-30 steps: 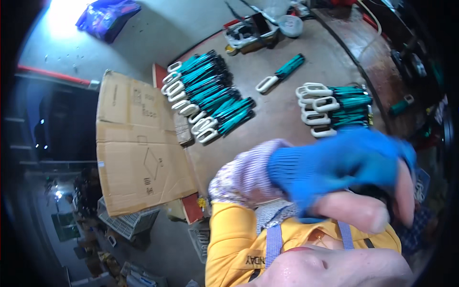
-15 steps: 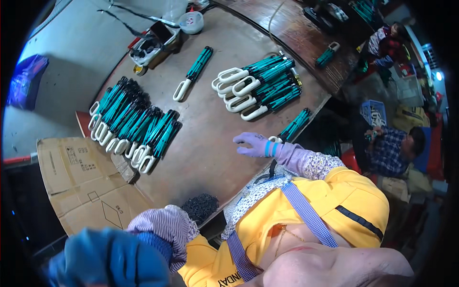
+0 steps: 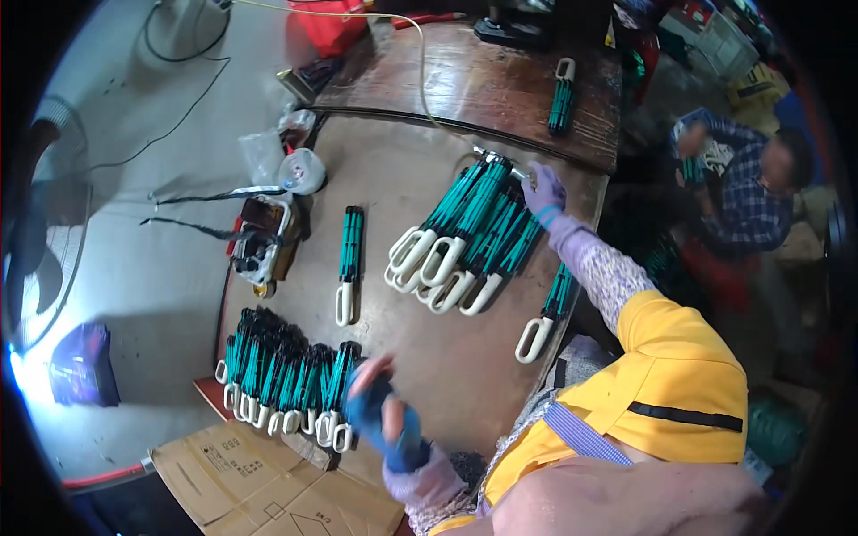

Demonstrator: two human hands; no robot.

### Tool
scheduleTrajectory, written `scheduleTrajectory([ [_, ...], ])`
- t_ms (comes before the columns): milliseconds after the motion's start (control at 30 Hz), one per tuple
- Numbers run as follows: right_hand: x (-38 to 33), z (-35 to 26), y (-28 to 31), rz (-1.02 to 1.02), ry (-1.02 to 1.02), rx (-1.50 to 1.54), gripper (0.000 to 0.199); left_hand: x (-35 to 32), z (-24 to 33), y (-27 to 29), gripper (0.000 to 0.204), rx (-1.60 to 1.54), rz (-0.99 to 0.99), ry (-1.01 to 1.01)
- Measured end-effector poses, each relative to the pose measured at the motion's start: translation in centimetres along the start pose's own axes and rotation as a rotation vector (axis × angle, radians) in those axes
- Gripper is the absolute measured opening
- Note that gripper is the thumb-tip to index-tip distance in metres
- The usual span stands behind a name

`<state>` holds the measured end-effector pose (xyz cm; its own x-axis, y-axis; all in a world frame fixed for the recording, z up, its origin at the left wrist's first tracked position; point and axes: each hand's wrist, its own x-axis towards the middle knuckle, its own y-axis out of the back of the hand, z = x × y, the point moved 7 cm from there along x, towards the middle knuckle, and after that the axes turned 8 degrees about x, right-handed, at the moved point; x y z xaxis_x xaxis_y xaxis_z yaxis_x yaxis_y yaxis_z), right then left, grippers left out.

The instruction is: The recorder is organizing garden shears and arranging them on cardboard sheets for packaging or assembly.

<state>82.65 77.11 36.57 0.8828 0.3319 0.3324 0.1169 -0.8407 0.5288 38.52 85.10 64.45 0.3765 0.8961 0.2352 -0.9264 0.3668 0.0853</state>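
Observation:
My right hand (image 3: pixel 546 191), in a purple glove, is at the far right end of a pile of folded umbrella frames (image 3: pixel 474 223) with teal ribs and white loop handles. Its fingers close around the end of a slim metal air tool (image 3: pixel 525 178) lying across the rib tips; a thin yellow hose (image 3: pixel 423 67) runs to it. My left hand (image 3: pixel 386 413), in a blue glove with bare fingertips, hangs slightly blurred over the near table edge. Its thumb and fingers are apart, with nothing visible in them. Beside it lies a row of more umbrella frames (image 3: pixel 290 380).
Single umbrella frames lie mid-table (image 3: pixel 350 259) and at the right edge (image 3: pixel 542 326). A bin of small parts (image 3: pixel 261 237) and a white tub (image 3: pixel 302 171) stand far left. A cardboard box (image 3: pixel 268 482) is near left. A co-worker (image 3: pixel 746 183) sits at right.
My right hand has reached away from the near table edge to the air tool on the pile. My left hand has come up beside the row of frames. The view has turned.

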Motion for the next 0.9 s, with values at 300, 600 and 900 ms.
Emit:
scheduleTrajectory([
  [300,4.5,4.9,-9.3,-0.747,-0.057,-0.490,0.070,1.4,-24.8,-6.9,0.079,0.857,-0.147,0.070],
  [600,11.4,2.8,-9.3,-0.542,0.166,-0.201,0.067,1.7,-30.0,-4.9,0.094,0.965,0.091,0.199],
  [900,16.8,4.0,-13.7,-0.684,0.033,-0.373,0.063,-2.2,-32.0,-3.7,0.099,0.591,0.350,0.465],
])
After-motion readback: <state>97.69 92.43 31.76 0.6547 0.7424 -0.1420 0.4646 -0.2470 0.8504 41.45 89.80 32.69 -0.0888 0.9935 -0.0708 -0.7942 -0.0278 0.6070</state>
